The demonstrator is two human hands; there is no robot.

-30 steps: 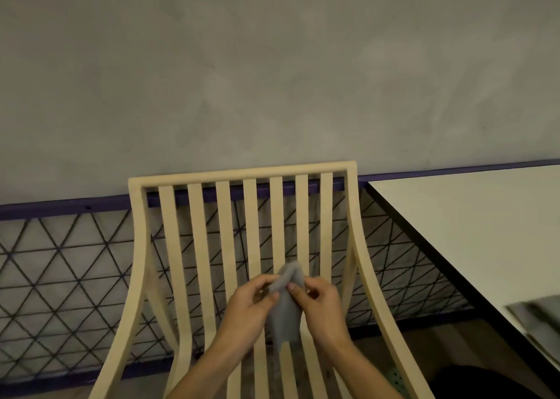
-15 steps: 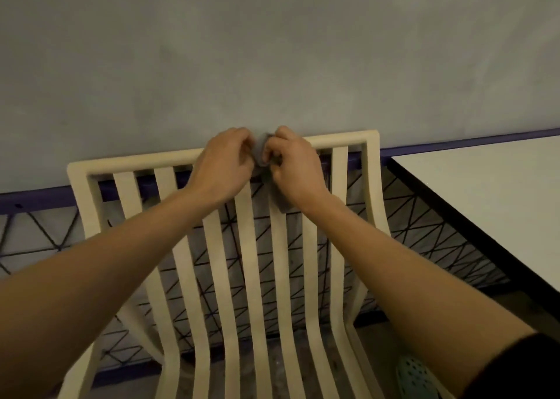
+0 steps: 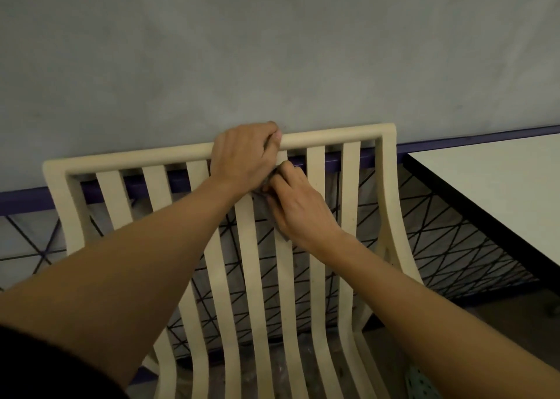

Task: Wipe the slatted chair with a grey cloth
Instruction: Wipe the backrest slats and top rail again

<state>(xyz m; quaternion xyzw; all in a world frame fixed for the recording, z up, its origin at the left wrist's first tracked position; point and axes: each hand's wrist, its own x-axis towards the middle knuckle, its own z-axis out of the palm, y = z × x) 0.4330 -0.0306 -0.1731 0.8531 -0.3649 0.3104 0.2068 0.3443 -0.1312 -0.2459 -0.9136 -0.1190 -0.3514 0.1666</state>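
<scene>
A cream slatted chair (image 3: 315, 277) faces me, its curved backrest rising to a top rail (image 3: 333, 136). My left hand (image 3: 242, 159) is closed over the middle of the top rail, with a bit of cloth under its fingers. Just below it my right hand (image 3: 298, 209) pinches the grey cloth (image 3: 263, 200) against a middle slat. Most of the cloth is hidden between the two hands; a small corner shows under the right palm.
A white table (image 3: 497, 192) with a dark edge stands close on the right of the chair. Behind the chair run a black wire lattice fence (image 3: 439, 241) and a purple rail, then a grey wall (image 3: 272, 50). A teal perforated shoe (image 3: 421, 383) shows at the bottom right.
Both hands rose with the cloth from the lower slats to the top rail. Since half a second ago the right hand has slid down a middle slat, while the left stays on the rail.
</scene>
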